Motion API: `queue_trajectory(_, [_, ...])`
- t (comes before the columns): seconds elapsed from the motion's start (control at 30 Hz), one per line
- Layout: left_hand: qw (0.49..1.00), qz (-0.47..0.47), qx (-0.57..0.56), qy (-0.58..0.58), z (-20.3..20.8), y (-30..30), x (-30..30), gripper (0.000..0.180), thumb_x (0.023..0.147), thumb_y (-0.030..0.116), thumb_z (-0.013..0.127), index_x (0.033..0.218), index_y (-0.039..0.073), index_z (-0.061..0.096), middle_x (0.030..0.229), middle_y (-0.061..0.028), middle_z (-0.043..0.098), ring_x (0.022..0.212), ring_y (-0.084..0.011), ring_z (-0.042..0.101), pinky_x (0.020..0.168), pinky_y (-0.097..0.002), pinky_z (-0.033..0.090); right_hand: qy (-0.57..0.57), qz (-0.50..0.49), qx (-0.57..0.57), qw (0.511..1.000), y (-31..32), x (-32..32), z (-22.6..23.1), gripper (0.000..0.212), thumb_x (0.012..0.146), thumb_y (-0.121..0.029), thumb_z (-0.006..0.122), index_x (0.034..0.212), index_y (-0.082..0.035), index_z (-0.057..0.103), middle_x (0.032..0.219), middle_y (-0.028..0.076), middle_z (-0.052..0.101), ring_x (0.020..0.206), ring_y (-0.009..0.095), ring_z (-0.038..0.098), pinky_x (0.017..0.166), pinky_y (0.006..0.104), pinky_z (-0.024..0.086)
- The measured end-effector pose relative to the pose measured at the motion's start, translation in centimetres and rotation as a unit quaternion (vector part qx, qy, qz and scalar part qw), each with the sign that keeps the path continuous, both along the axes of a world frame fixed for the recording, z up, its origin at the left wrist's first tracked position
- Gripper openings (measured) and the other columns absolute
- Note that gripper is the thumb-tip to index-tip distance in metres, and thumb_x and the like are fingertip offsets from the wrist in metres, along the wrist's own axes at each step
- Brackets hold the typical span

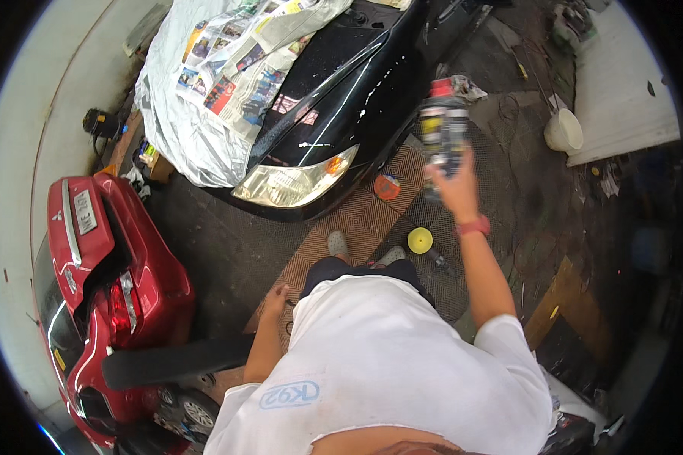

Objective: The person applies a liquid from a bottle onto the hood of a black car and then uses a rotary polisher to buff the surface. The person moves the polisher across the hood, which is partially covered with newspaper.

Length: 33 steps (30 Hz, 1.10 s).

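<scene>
My right hand (455, 186) is wrapped round a dark spray can (445, 125) with a red cap and a yellow patch on its label. It is held out to the right of the black car's front corner, and the can is smeared by motion. My left hand (275, 298) hangs low at my left side, fingers loosely apart and slightly bent, with nothing seen in it. In front of me is the black car (349, 98), with white specks and streaks on its fender and a clear headlight (296, 182). Newspaper (239, 64) and a silver cover (163, 91) drape its hood.
A red car part with a tail light (121, 303) stands at the left, beside a long black padded bar (178, 362). Near my feet are a yellow bowl (420, 240) and an orange disc (387, 187). A white bucket (563, 130) sits at the far right.
</scene>
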<state>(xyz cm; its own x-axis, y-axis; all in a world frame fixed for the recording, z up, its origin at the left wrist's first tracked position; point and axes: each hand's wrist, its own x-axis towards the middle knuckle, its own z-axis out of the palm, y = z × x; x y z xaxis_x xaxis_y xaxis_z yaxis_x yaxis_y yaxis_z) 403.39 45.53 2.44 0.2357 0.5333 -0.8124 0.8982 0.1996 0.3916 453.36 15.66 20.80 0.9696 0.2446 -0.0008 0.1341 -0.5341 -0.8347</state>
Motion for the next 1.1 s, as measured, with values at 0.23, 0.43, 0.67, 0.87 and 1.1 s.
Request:
queue_trajectory(0.23, [0.998,-0.040,0.003,0.041,-0.5,-1.8,0.4,0.065,0.110,0.044,0.067,0.154,-0.003,0.059,0.146,-0.0192,0.068,0.133,-0.0288,0.066,0.115,-0.0426,0.049,-0.269,-0.376,0.501,0.732,-4.5,5.7,6.9,0.075,0.102,-0.022,0.079,0.156,0.004,0.033,0.152,0.024,0.055,0.129,0.031,0.064,0.112,0.0496,0.056])
queue_trajectory(0.43, [0.995,-0.078,0.023,0.056,1.8,-2.7,3.5,0.060,0.110,0.041,0.066,0.152,-0.001,0.061,0.146,-0.0225,0.069,0.133,-0.0320,0.067,0.109,-0.0435,0.053,0.321,-0.071,0.349,0.878,0.8,3.5,-7.8,0.076,0.092,-0.027,0.090,0.152,0.004,0.054,0.133,0.018,0.072,0.116,0.027,0.072,0.103,0.0425,0.056])
queue_trajectory(0.67, [0.991,-0.110,-0.003,0.081,1.0,0.1,5.2,0.056,0.110,0.036,0.066,0.152,0.000,0.062,0.146,-0.0208,0.070,0.135,-0.0311,0.066,0.113,-0.0430,0.052,0.059,-0.357,0.544,0.757,-6.4,14.3,-0.2,0.083,0.101,-0.034,0.080,0.160,0.002,0.035,0.150,0.023,0.058,0.127,0.033,0.068,0.103,0.0474,0.061])
queue_trajectory(0.87, [0.990,-0.119,-0.021,0.068,-2.3,7.0,12.7,0.057,0.110,0.040,0.066,0.149,-0.001,0.064,0.140,-0.0171,0.073,0.127,-0.0288,0.070,0.106,-0.0392,0.054,-0.213,-0.476,0.409,0.749,-2.4,23.0,2.9,0.087,0.100,-0.035,0.081,0.160,0.003,0.029,0.156,0.029,0.051,0.136,0.036,0.062,0.113,0.0506,0.055])
queue_trajectory(1.1, [0.981,-0.183,-0.020,-0.059,-2.2,11.9,22.9,0.057,0.110,0.042,0.067,0.149,0.000,0.064,0.126,-0.0108,0.074,0.102,-0.0203,0.068,0.093,-0.0344,0.054,0.124,-0.237,0.536,0.801,4.7,24.8,-1.4,0.073,0.096,-0.028,0.085,0.151,0.003,0.051,0.137,0.016,0.069,0.115,0.024,0.072,0.097,0.0429,0.060])
